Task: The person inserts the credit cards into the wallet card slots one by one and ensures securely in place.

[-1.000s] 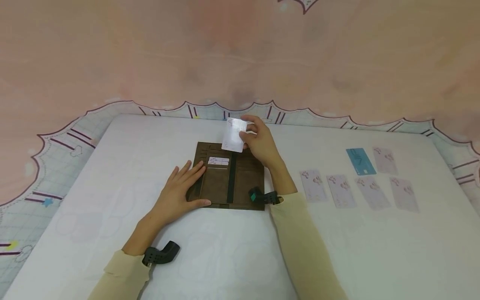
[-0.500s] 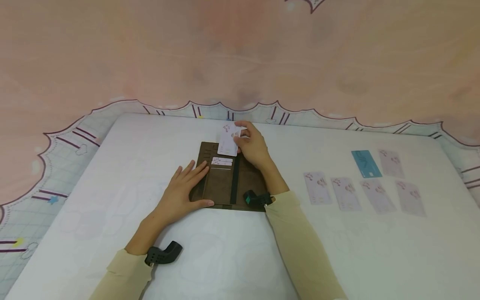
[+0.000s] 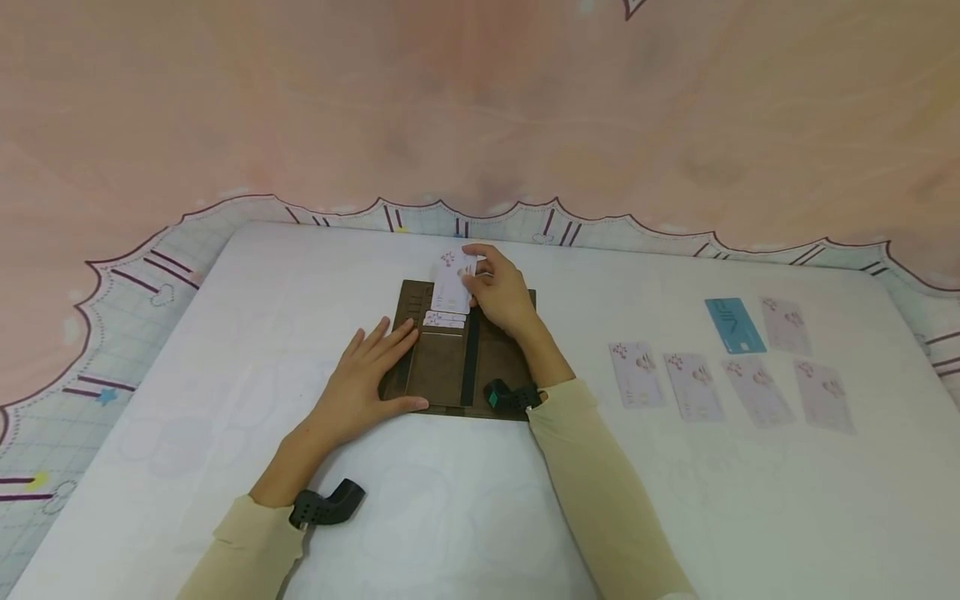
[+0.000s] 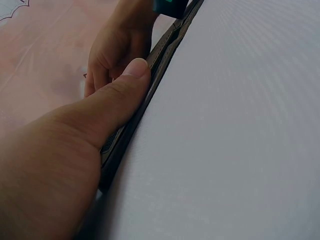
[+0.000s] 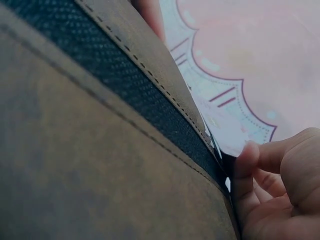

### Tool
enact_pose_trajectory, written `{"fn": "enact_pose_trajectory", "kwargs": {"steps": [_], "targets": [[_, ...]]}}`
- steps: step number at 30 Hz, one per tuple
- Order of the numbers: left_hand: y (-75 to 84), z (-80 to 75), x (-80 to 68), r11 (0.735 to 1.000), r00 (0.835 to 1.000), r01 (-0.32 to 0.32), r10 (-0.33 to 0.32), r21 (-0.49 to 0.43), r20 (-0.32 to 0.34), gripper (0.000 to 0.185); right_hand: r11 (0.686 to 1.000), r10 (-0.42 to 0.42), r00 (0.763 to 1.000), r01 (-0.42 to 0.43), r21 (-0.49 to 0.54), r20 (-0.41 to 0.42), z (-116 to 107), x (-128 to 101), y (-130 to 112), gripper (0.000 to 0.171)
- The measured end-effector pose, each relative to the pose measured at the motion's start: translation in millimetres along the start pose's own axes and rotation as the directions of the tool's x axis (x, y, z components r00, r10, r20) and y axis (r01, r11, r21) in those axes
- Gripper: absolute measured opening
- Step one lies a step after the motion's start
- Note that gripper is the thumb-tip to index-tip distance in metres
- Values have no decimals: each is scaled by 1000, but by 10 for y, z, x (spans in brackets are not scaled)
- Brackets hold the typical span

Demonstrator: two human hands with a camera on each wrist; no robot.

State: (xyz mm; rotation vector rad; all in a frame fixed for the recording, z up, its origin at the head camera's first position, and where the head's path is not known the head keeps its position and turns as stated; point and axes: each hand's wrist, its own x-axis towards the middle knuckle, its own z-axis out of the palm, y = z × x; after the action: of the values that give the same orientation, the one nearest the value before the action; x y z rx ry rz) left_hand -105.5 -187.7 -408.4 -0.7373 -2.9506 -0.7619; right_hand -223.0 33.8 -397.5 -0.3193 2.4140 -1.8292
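An open brown wallet with a dark centre strip lies on the white table. My right hand pinches a white printed card by its right edge, thumb in front. The card's lower edge is right at the top of the wallet's left-side slots, just above the cards tucked there. My left hand lies spread over the wallet's left edge, fingers straight, thumb along the bottom edge. In the left wrist view its thumb presses on the wallet's rim. The right wrist view shows the fingers close beside the wallet's stitched edge.
To the right lie several white printed cards in a row, with a blue card and another white card behind them. A patterned cloth backdrop rises behind the table.
My right hand has lowered the card and moved it slightly left, to just above the cards in the wallet's slots. The left hand stays on the wallet.
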Motion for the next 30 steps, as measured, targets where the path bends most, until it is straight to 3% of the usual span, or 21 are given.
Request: {"fn": "enact_pose_trajectory", "kwargs": {"steps": [16,30], "targets": [[1,1,11,1000,1000,-7,7,6,5,93,993,-20,1000,19,-115,-1,35,5,-17,41],[-12,8,3,1000,1000,2,-2,-5,7,93,990,-69,997,72,-124,30,65,-7,-8,41]]}}
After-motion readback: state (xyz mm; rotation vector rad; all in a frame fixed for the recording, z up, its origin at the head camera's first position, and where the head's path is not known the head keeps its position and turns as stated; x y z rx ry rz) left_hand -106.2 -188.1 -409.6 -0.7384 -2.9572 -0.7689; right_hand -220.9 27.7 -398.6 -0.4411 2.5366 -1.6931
